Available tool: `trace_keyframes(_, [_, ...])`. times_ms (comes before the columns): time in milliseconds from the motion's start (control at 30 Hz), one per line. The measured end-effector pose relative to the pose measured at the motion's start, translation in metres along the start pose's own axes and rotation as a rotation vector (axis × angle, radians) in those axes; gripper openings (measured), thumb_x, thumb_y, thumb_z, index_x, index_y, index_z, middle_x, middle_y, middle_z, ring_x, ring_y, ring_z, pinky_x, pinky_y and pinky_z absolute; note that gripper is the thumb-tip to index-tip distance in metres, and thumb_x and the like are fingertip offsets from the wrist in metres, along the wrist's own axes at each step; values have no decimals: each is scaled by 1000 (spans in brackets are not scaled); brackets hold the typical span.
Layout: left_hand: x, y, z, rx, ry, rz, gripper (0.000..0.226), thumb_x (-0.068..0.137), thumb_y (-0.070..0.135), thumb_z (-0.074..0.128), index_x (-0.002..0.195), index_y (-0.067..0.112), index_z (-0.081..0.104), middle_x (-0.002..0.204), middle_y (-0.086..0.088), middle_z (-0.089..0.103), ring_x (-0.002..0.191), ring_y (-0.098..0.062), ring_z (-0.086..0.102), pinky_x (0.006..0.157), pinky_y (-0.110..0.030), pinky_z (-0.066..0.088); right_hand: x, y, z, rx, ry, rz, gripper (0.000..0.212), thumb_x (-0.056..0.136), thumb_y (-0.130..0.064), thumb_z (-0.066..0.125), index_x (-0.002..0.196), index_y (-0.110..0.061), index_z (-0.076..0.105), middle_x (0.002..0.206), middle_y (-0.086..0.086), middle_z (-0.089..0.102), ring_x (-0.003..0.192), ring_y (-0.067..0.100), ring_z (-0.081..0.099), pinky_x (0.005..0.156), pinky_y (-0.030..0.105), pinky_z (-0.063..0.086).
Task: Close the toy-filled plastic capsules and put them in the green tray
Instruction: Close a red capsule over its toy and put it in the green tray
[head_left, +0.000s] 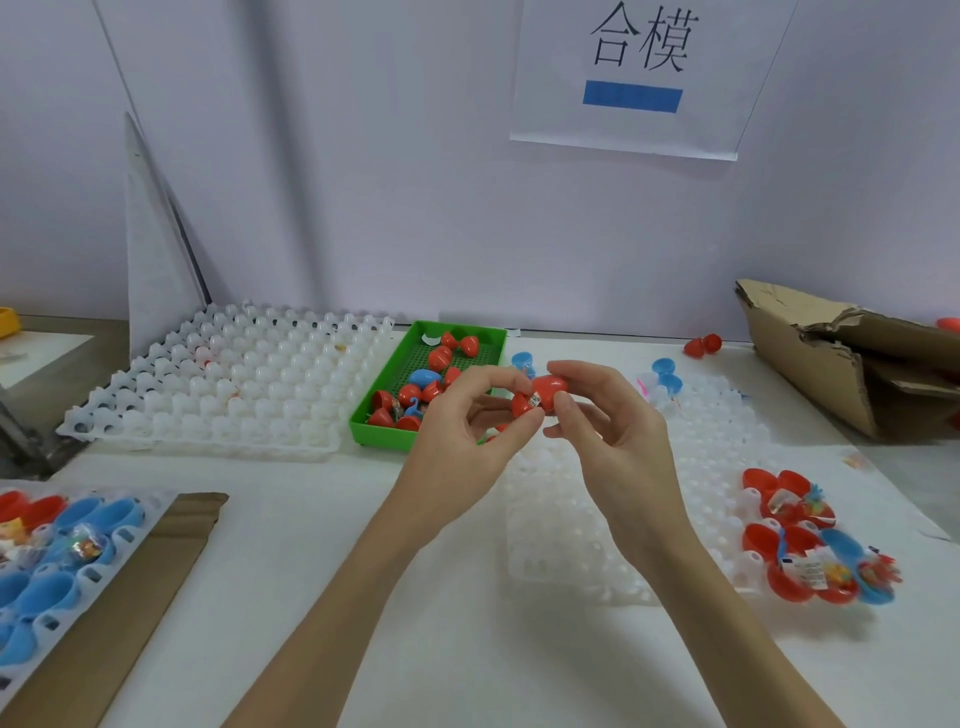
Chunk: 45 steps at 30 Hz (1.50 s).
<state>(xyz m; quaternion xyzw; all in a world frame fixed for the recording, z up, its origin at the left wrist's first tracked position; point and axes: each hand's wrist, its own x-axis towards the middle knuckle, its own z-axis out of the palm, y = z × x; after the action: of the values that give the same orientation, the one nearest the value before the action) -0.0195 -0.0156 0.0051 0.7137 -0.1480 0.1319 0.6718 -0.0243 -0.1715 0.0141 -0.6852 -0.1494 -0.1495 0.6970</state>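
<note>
Both hands hold one red capsule (540, 396) above the table, just right of the green tray (382, 431). My left hand (470, 436) pinches its lower half, and my right hand (608, 415) grips the upper half. A small wrapped toy shows in the gap between the halves. The green tray holds several red capsules and a blue one (425, 378). Open red and blue capsule halves with wrapped toys (810, 545) lie at the right on a white holder tray (649, 519).
A large white dimpled tray (234, 384) lies left of the green tray. Blue and red capsule halves (57, 551) sit in a holder at the near left on cardboard. A torn cardboard box (852, 353) stands at the far right. Loose capsules (702, 345) lie near the wall.
</note>
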Motion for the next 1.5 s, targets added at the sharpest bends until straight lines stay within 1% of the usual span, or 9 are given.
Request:
trace_keyframes(133, [-1, 2, 3, -21, 60, 17, 25, 91, 9, 80, 113, 17, 70, 107, 8, 76, 100, -10, 74, 88, -18, 56, 0, 0, 0, -12, -3, -9, 19, 100, -11, 63, 111, -24, 71, 111, -9, 73, 99, 16, 72, 76, 21, 58])
trace_keyframes(267, [-1, 3, 3, -93, 107, -6, 37, 87, 7, 83, 118, 18, 67, 108, 5, 77, 98, -12, 75, 87, -23, 59, 1, 1, 0, -20, 1, -17, 18, 99, -12, 65, 110, -25, 72, 111, -9, 73, 99, 17, 72, 75, 22, 58])
trace_keyframes(400, [0, 0, 0, -60, 87, -17, 25, 86, 8, 84, 109, 14, 75, 106, 2, 79, 99, -17, 76, 93, -32, 61, 1, 2, -1, -39, -3, -35, 21, 99, -9, 64, 109, -25, 72, 110, -10, 73, 98, 16, 72, 75, 21, 57])
trace_keyframes(667, [0, -4, 2, 70, 56, 41, 17, 90, 14, 82, 102, 20, 72, 100, 5, 77, 96, -15, 76, 89, -28, 61, 1, 5, -1, 89, 44, 38, 17, 100, -15, 63, 113, -22, 73, 110, -6, 76, 98, 19, 73, 81, 23, 58])
trace_keyframes(833, [0, -4, 1, 25, 61, 19, 10, 95, 12, 76, 104, 16, 75, 103, 2, 79, 99, -17, 76, 93, -30, 60, 1, 3, -1, 0, -10, -34, 17, 100, -10, 64, 113, -17, 72, 109, -5, 74, 96, 19, 74, 85, 21, 57])
trace_keyframes(1067, [-2, -4, 4, -179, 129, -88, 17, 97, 4, 71, 113, 10, 70, 107, -1, 79, 94, -19, 78, 86, -34, 63, -1, 7, 3, -104, -30, -92, 23, 99, -1, 62, 112, -17, 70, 106, -7, 73, 93, 19, 74, 84, 28, 60])
trace_keyframes(1167, [-2, -5, 6, -135, 146, -59, 25, 95, 3, 73, 117, 12, 68, 109, 3, 79, 98, -13, 76, 86, -24, 59, -2, 8, 5, -108, -11, -99, 20, 99, -2, 63, 109, -18, 70, 105, -9, 72, 89, 18, 74, 81, 26, 59])
trace_keyframes(1333, [-2, -4, 2, -50, 48, 28, 27, 95, -1, 72, 118, 13, 73, 117, 1, 78, 108, -18, 74, 98, -31, 58, -1, 8, 2, -100, 38, -86, 17, 98, -6, 66, 109, -19, 71, 100, -11, 73, 89, 15, 74, 79, 20, 58])
trace_keyframes(1500, [-2, -2, 0, -78, 78, 24, 30, 93, 2, 75, 118, 18, 76, 113, 2, 79, 104, -19, 76, 95, -31, 60, -1, 2, 2, -95, 3, -127, 22, 97, -4, 66, 106, -23, 71, 98, -9, 74, 91, 18, 74, 80, 20, 57])
